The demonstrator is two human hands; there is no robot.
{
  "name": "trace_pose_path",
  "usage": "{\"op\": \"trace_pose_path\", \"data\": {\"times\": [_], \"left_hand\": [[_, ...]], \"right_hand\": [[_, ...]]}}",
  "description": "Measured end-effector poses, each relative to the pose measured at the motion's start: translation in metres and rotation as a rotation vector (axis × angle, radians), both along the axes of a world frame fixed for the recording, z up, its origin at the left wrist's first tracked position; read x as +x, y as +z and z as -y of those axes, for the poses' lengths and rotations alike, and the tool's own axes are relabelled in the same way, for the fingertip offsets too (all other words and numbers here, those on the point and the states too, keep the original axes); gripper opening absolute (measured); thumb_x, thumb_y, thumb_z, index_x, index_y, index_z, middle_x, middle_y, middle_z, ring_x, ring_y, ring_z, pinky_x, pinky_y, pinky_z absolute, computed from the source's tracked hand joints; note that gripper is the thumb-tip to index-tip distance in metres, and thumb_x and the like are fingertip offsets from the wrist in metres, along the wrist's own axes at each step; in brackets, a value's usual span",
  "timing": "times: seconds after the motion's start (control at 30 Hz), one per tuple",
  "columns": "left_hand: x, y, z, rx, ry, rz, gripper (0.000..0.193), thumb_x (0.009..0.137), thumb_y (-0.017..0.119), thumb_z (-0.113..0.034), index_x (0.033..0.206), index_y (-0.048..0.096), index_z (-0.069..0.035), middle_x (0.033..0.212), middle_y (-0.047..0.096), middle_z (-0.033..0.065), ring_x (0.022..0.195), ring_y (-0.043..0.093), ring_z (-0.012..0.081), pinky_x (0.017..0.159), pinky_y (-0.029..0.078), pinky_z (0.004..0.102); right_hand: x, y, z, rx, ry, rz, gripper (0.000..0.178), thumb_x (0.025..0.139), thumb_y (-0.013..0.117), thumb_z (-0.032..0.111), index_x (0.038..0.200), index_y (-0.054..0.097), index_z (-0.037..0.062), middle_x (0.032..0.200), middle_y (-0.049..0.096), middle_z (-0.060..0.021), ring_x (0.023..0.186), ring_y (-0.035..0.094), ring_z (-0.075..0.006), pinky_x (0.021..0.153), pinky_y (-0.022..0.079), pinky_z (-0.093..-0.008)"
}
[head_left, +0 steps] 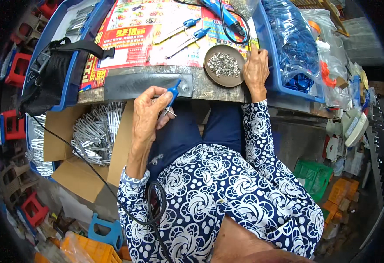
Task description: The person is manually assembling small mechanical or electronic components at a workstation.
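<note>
My left hand [150, 109] is closed around a small tool part with a blue plastic end [173, 94] pointing up and a thin metal piece below, over my lap at the table's front edge. My right hand [257, 70] rests at the right rim of a round brown dish [214, 78], its fingers curled together; what they hold, if anything, is hidden. Small silver screw-like pieces [223, 65] fill the middle of the dish. Beyond it lie two metal pieces with blue ends [192, 23] and a blue corded power screwdriver [228, 19].
A blue bin [277, 74] of bagged blue parts stands right of the dish. Another blue bin [69, 98], with a black bag [47, 76] over it, stands left. Below, a cardboard box [80, 179] holds many metal pieces. A black cable [91, 168] crosses my left sleeve.
</note>
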State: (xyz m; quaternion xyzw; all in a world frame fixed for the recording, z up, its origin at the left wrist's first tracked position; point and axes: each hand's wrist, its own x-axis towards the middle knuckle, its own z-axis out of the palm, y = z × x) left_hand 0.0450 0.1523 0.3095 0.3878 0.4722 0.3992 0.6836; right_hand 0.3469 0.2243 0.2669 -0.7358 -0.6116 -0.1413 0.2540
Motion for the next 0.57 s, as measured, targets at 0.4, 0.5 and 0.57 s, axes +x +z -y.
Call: {"op": "trace_pose_path", "data": {"times": [0.4, 0.5, 0.57], "left_hand": [[0.033, 0.018, -0.009, -0.004, 0.026, -0.072, 0.020, 0.086, 0.061, -0.021, 0.092, 0.055, -0.003, 0.059, 0.059, 0.0066, 0.037, 0.043, 0.0059, 0.033, 0.025, 0.0174], [0.039, 0.016, -0.010, -0.008, 0.045, -0.057, 0.021, 0.086, 0.061, -0.022, 0.093, 0.055, -0.003, 0.059, 0.059, 0.0070, 0.038, 0.043, 0.0061, 0.033, 0.025, 0.0176], [0.041, 0.016, -0.011, -0.009, 0.049, -0.047, 0.022, 0.086, 0.061, -0.022, 0.094, 0.055, -0.002, 0.060, 0.059, 0.0072, 0.038, 0.043, 0.0062, 0.034, 0.025, 0.0178]], "right_hand": [[0.030, 0.030, -0.007, 0.153, 0.107, -0.007, 0.035, 0.077, 0.054, -0.001, 0.112, 0.053, -0.0032, 0.107, 0.050, -0.0221, 0.100, 0.051, -0.0379, 0.083, 0.042, -0.0448], [0.024, 0.046, 0.001, 0.223, 0.169, -0.033, 0.035, 0.078, 0.055, -0.002, 0.112, 0.053, -0.0051, 0.112, 0.050, -0.0228, 0.105, 0.050, -0.0375, 0.088, 0.040, -0.0432], [0.020, 0.056, 0.007, 0.202, 0.213, -0.052, 0.037, 0.078, 0.058, 0.001, 0.114, 0.053, -0.0041, 0.114, 0.050, -0.0228, 0.105, 0.050, -0.0375, 0.089, 0.040, -0.0431]]}}
